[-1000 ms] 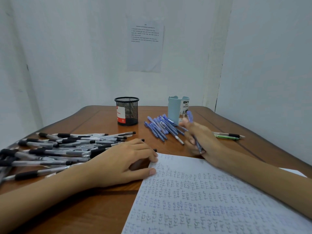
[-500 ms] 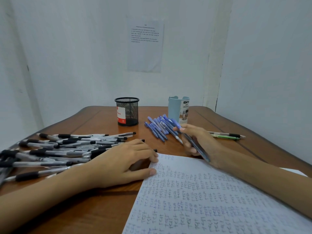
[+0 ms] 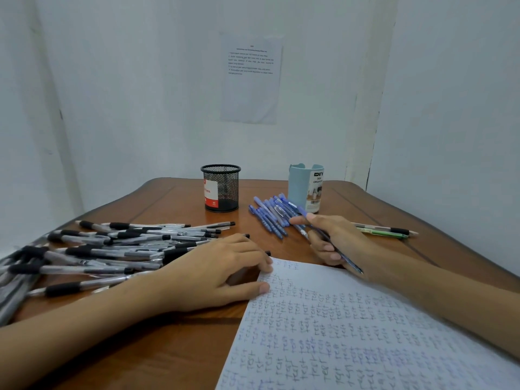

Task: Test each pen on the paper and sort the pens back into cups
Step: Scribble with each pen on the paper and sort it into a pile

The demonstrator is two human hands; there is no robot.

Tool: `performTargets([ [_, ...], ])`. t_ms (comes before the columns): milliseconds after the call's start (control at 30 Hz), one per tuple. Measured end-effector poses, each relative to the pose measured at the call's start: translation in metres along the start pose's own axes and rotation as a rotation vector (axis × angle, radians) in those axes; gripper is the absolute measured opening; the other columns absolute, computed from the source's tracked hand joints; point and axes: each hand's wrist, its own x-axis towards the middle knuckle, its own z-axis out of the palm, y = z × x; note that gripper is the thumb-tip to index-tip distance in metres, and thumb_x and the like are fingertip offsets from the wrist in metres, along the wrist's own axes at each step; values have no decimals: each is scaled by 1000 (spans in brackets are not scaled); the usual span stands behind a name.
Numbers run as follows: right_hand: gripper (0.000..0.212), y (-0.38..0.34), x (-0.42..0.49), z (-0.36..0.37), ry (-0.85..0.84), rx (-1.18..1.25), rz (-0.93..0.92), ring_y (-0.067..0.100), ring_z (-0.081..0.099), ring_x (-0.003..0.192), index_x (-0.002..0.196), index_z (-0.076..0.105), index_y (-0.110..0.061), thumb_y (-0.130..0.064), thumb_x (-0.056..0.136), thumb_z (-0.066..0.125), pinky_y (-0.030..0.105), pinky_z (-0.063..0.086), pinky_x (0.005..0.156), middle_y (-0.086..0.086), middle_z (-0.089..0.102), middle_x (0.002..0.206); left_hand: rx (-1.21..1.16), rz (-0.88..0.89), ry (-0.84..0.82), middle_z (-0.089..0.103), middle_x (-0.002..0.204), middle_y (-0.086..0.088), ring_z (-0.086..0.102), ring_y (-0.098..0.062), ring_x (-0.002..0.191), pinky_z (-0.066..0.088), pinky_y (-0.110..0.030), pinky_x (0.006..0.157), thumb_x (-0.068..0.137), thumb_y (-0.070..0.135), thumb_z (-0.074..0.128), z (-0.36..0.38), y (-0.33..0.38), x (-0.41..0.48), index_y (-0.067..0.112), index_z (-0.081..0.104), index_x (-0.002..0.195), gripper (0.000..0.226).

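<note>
Head view, right hand [image 3: 336, 243] fingers curled round a blue pen [image 3: 332, 243], left hand [image 3: 213, 273] fingers relaxed, fingertips pressing paper [image 3: 351, 333] corner.

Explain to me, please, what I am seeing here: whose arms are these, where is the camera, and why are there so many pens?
There is no machine here: a person works with two bare hands. One camera sits on the person's head and looks forward and down, so you see the arms as their owner does. The left hand lies relaxed, its fingertips on the corner of the paper, which is covered with the handwritten word "test". The right hand grips a blue pen, its lower end at the paper's far edge. On the wooden table lie a heap of black pens on the left, a group of blue pens further back, and two more pens on the right. Behind them stand a black mesh cup and a light blue cup.
</note>
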Motion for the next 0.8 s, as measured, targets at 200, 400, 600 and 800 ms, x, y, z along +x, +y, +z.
performTargets([
  [200, 31, -5, 30, 10, 143, -210, 10, 5, 25, 27, 106, 60, -9, -24, 102, 34, 16, 21, 29, -4, 33, 39, -18, 7, 25, 54, 125, 17, 42, 1, 118, 35, -26, 103, 89, 61, 34, 2, -2, 0, 29, 58, 116, 49],
  [400, 21, -32, 77, 12, 156, -528, 120, 12, 45, 50, 92, 51, -12, -30, 97, 40, 22, 32, 41, 6, 50, 80, -27, 17, 37, 55, 122, 15, 45, -3, 115, 37, -29, 99, 90, 58, 38, 2, -2, 0, 27, 59, 115, 45],
  [600, 46, -35, 105, 13, 169, -934, 3, 29, 48, 117, 135, 37, 0, -17, 94, 48, 37, 41, 98, 19, 45, 134, -22, 15, 30, 56, 122, 13, 45, -5, 115, 38, -31, 98, 91, 56, 38, 2, -3, 0, 26, 59, 117, 44],
  [800, 44, -21, 99, 5, 150, -1091, -78, 26, 52, 107, 128, 46, -6, -34, 94, 51, 35, 45, 86, 14, 54, 122, -21, 16, 31, 55, 123, 14, 44, -5, 116, 38, -31, 98, 91, 58, 36, 3, -4, -1, 27, 58, 115, 45],
])
